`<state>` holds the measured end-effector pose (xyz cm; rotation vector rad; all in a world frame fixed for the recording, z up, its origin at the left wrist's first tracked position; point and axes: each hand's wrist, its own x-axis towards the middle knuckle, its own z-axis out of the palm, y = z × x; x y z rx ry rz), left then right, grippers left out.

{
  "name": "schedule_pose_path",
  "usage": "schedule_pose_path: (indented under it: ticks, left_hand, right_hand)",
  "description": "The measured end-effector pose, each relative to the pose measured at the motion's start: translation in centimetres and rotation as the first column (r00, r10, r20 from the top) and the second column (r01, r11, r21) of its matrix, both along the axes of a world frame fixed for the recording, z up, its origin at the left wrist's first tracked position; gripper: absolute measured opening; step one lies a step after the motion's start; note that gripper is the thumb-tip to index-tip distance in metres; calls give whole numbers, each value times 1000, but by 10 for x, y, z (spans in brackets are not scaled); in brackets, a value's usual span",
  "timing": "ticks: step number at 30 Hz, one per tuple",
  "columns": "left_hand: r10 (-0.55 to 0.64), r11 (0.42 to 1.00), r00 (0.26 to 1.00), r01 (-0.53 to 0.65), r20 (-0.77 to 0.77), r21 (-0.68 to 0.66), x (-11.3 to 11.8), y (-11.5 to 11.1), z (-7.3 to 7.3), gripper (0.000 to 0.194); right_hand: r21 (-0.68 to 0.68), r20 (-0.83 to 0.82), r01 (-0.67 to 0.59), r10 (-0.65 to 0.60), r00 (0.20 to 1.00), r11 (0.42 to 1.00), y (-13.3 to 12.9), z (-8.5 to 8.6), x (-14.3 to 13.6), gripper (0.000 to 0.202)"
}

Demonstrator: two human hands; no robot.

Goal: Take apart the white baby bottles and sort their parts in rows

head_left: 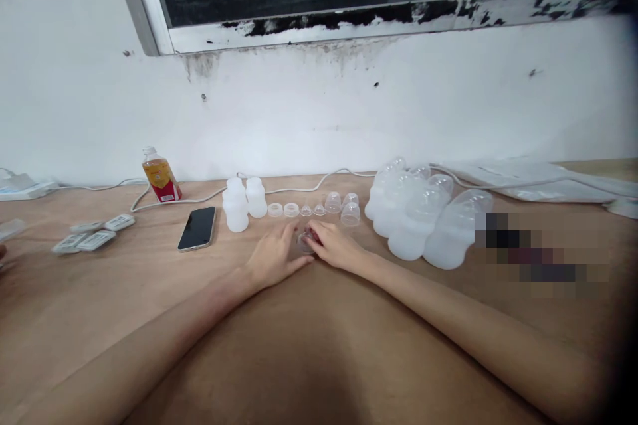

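Near the middle of the table, my left hand and my right hand meet around a small clear baby bottle part. My right fingers pinch it from the right. The left thumb and fingers curve about its other side; its exact shape is partly hidden. Just behind them is a row of small parts: two pale rings, two clear nipples and several clear domed caps. Several white, frosted bottle bodies stand upright behind my left hand.
Frosted bottles with clear caps cluster on the right. A phone, a drink bottle and several flat white packs lie or stand left. A cable runs along the wall, beside a plastic bag. Another person's fingertips show far left.
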<state>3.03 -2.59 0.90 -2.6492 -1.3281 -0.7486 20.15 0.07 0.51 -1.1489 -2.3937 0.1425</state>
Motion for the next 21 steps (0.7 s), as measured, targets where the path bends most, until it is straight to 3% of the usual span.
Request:
schedule_pose_path:
  ticks: [3,7,10,14,18,21]
  left_hand:
    - [20,996,1000,-22,-23,-84,15,7,-3,47]
    - [17,992,999,-13,34,-127,12,19,-1,41]
    - [21,990,996,-9,81,-144,8,23,1,44]
    - [-12,992,993,27,119,-126,9,28,1,41]
    - [-32,992,993,45,118,-115,11,30,0,40]
    - [40,992,996,-30,81,-120,8,31,-2,33]
  right_hand:
    - [13,-53,-47,47,997,999,2,-2,-6,10]
    - [-46,-236,-27,16,972,999,5,-3,-6,13]
    - [-230,-417,-43,-59,907,972,10,-5,-4,15]
    - [-440,-574,-197,-106,812,876,17,-8,-2,23]
    - [-469,-597,-263,-83,798,843,19,-6,1,28]
    - [-421,-634,-244,-91,768,874,18,-7,4,29]
